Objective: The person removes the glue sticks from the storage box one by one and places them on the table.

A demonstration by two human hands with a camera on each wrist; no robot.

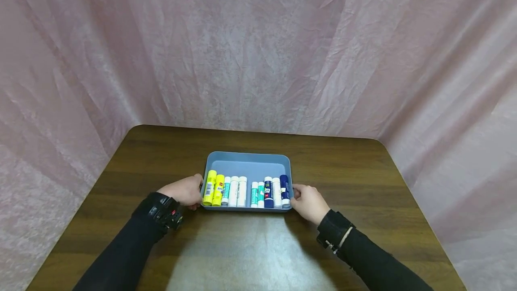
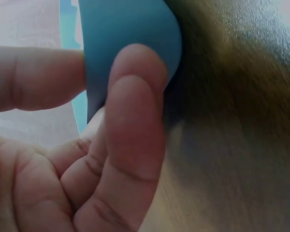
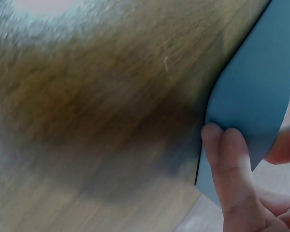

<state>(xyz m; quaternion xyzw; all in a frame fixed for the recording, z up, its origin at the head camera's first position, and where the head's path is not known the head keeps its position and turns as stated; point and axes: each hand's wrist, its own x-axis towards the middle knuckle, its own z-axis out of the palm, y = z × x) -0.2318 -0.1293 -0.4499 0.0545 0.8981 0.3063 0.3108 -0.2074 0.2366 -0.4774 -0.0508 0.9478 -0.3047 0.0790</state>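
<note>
A shallow blue-grey tray (image 1: 250,167) lies on the wooden table, with a row of glue sticks standing side by side along its near half. Two yellow glue sticks (image 1: 214,188) are at the left end, and a navy one (image 1: 284,191) is at the right end. My left hand (image 1: 186,191) grips the tray's left side; in the left wrist view its fingers (image 2: 134,130) press the outer wall (image 2: 130,24). At the opposite end, my right hand (image 1: 310,203) holds the tray's right side, with two fingers (image 3: 232,164) on the outer wall (image 3: 256,92) and the thumb at the rim.
White and teal-labelled glue sticks (image 1: 241,191) fill the middle of the row, with a small gap between two groups. Brown wooden table (image 1: 331,160) surrounds the tray on all sides. Pink curtains (image 1: 258,57) hang behind and beside the table.
</note>
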